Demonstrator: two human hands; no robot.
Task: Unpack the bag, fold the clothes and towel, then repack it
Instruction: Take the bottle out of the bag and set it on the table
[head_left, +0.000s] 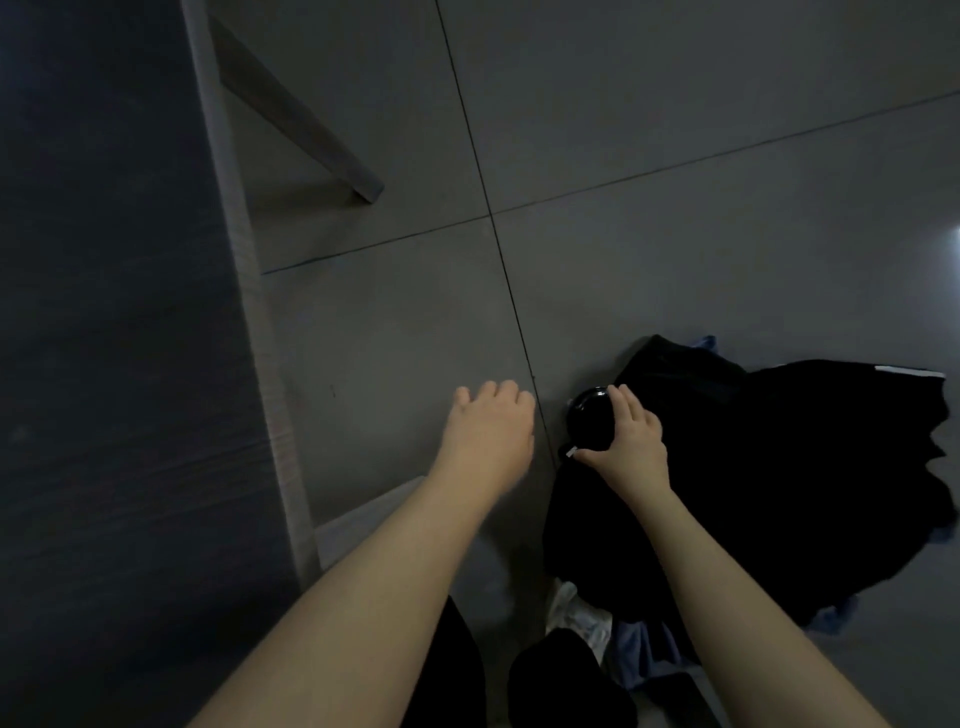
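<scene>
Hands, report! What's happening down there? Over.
Left hand free, over floor. Right hand grips round black thing on black clothes. Table close on left.

We look down on a grey tiled floor (675, 156), dark grout lines (483, 176) crossing mid-view. On the left we have a dark table top (104, 312) with a pale wooden edge (249, 260), a slanted pale leg (311, 130) beneath.

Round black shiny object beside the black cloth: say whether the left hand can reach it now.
Probably yes: the left hand hovers beside the round black shiny object, bare grey floor between; the right hand grips its other side.
</scene>
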